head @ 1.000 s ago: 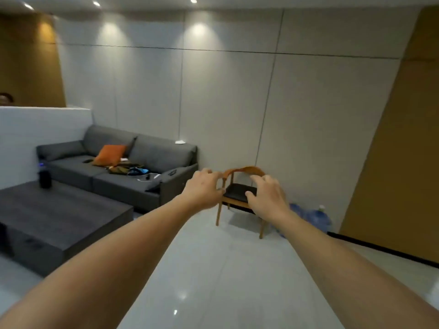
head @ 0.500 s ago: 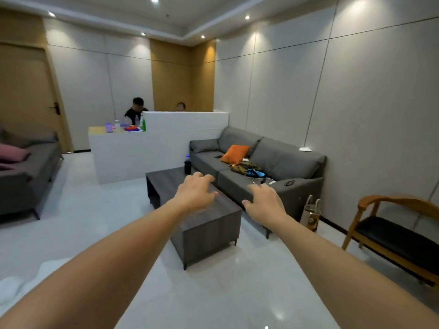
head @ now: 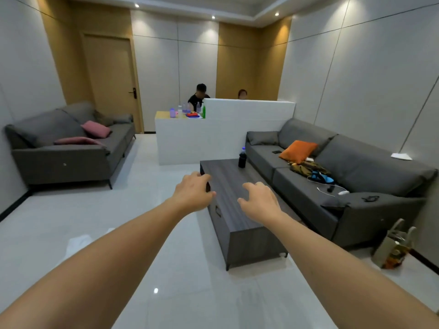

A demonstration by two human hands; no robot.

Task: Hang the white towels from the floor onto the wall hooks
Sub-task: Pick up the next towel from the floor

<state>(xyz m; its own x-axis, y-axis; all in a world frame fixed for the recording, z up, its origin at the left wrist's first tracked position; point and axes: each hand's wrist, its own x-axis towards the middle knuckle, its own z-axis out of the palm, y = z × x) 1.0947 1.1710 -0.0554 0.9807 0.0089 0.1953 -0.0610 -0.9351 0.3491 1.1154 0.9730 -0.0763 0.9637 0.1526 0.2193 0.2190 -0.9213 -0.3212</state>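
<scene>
A white towel [head: 79,243] lies on the pale glossy floor at the left, partly hidden behind my left forearm. Both arms stretch forward at chest height. My left hand [head: 193,192] and my right hand [head: 260,201] hang in the air over the near end of the coffee table, fingers loosely curled, holding nothing. No wall hooks are in view.
A dark grey coffee table [head: 235,210] with a bottle [head: 242,157] stands ahead. Grey sofas stand at the left [head: 69,148] and right [head: 344,176]. A white counter [head: 213,136] with two people behind it closes the back. A bag [head: 394,245] sits on the floor at right.
The view has swung left from the wooden chair and wall to the room's middle. The towel has come further into view. Both hands stay raised and hold nothing.
</scene>
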